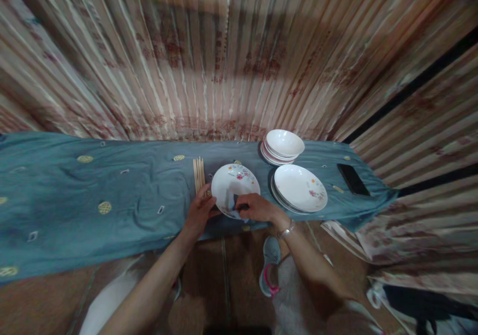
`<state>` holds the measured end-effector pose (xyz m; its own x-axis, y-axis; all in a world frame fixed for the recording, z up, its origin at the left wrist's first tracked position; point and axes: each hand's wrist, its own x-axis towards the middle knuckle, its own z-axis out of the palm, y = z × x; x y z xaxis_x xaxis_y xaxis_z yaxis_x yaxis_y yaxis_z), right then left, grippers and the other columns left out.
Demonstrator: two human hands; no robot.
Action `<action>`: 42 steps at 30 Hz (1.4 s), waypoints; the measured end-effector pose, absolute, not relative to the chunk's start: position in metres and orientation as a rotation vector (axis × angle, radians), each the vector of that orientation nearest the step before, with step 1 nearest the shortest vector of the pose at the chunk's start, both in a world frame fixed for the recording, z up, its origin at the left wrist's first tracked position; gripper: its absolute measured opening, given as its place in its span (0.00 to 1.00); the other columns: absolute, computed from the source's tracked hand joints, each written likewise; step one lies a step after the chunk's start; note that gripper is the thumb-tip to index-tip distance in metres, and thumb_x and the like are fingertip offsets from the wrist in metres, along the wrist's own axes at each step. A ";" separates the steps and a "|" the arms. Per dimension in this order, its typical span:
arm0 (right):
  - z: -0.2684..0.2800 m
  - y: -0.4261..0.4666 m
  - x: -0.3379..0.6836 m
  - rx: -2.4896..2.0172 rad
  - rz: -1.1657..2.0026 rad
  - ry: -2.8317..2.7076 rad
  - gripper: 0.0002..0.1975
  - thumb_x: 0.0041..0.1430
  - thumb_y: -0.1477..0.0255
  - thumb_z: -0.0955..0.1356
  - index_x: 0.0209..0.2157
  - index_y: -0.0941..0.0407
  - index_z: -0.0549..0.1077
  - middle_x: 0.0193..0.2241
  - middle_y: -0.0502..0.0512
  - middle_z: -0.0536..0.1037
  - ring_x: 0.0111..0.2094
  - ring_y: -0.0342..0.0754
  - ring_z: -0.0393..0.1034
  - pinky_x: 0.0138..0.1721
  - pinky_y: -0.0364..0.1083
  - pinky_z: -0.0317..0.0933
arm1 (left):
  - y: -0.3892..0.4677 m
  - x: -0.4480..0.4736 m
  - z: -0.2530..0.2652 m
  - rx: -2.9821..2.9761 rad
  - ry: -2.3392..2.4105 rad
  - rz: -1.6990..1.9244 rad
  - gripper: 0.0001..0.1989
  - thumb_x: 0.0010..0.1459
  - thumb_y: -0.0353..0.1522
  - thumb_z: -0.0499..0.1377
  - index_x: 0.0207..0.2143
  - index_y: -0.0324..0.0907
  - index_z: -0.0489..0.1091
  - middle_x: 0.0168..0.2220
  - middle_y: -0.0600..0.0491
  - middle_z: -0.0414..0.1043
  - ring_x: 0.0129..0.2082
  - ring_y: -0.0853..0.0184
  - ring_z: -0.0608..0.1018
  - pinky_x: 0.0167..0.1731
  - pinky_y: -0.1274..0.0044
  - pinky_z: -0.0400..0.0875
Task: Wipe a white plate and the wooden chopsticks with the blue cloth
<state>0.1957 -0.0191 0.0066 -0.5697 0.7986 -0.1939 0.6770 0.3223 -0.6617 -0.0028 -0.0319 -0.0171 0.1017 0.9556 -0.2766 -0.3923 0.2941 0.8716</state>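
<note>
A white plate with a floral print (227,179) is held at its left rim by my left hand (200,209), thumb over the edge. My right hand (256,207) is closed and presses a small bluish-grey cloth (234,214) against the plate's lower right inner surface. Most of that cloth is hidden by the fingers. Several wooden chopsticks (199,170) lie side by side just left of the plate, their near ends close to my left hand. To the right stands a stack of similar flowered plates (297,185).
Behind the plate stack are stacked white bowls (285,143). A black phone (353,179) lies near the right end of the narrow bench, which a blue-green patterned cloth (142,185) covers. A pleated curtain (209,86) hangs right behind it.
</note>
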 end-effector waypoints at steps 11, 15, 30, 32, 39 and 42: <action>0.000 -0.013 0.203 -1.883 0.073 -2.539 0.09 0.55 0.79 0.61 0.34 0.62 0.73 0.35 0.64 0.75 0.41 0.52 0.69 0.44 0.47 0.60 | -0.029 0.002 -0.010 0.799 1.022 1.119 0.32 0.43 0.37 0.66 0.52 0.43 0.62 0.34 0.52 0.74 0.35 0.63 0.76 0.31 0.69 0.77; -0.015 0.000 0.205 -1.809 0.031 -2.356 0.11 0.58 0.79 0.59 0.37 0.62 0.71 0.39 0.64 0.73 0.43 0.53 0.67 0.47 0.50 0.61 | -0.029 0.003 -0.009 0.788 1.029 1.122 0.32 0.42 0.37 0.66 0.52 0.43 0.63 0.32 0.53 0.74 0.35 0.62 0.76 0.32 0.68 0.77; -0.034 0.021 0.174 -1.426 0.330 -2.062 0.24 0.61 0.76 0.57 0.58 0.63 0.58 0.56 0.68 0.60 0.57 0.55 0.56 0.56 0.58 0.54 | -0.030 0.005 -0.006 0.774 1.003 1.116 0.33 0.41 0.37 0.67 0.51 0.42 0.61 0.33 0.54 0.74 0.33 0.64 0.77 0.32 0.68 0.77; -0.031 0.020 0.168 -1.399 0.361 -2.084 0.23 0.61 0.76 0.57 0.58 0.63 0.59 0.56 0.68 0.60 0.57 0.56 0.55 0.57 0.59 0.52 | -0.030 0.005 -0.006 0.780 1.000 1.115 0.33 0.41 0.37 0.66 0.51 0.42 0.62 0.32 0.54 0.74 0.33 0.63 0.77 0.32 0.67 0.77; -0.025 0.011 0.160 -1.120 0.628 -2.089 0.16 0.61 0.74 0.60 0.49 0.58 0.70 0.52 0.62 0.67 0.56 0.50 0.58 0.58 0.52 0.51 | -0.028 0.004 -0.008 0.759 1.014 1.126 0.32 0.41 0.37 0.67 0.50 0.43 0.63 0.29 0.55 0.74 0.32 0.63 0.77 0.33 0.68 0.76; -0.016 0.001 0.161 -0.999 0.822 -2.039 0.11 0.60 0.73 0.63 0.42 0.57 0.73 0.45 0.57 0.73 0.49 0.47 0.66 0.54 0.49 0.56 | -0.028 0.003 -0.010 0.759 1.001 1.133 0.31 0.41 0.37 0.67 0.49 0.43 0.63 0.30 0.55 0.74 0.32 0.64 0.77 0.32 0.69 0.76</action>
<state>0.1612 0.0013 -0.0164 -0.4479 0.8368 0.3150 0.3845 0.4983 -0.7771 0.0031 -0.0277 -0.0099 0.1052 0.9624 -0.2506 -0.3671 0.2718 0.8896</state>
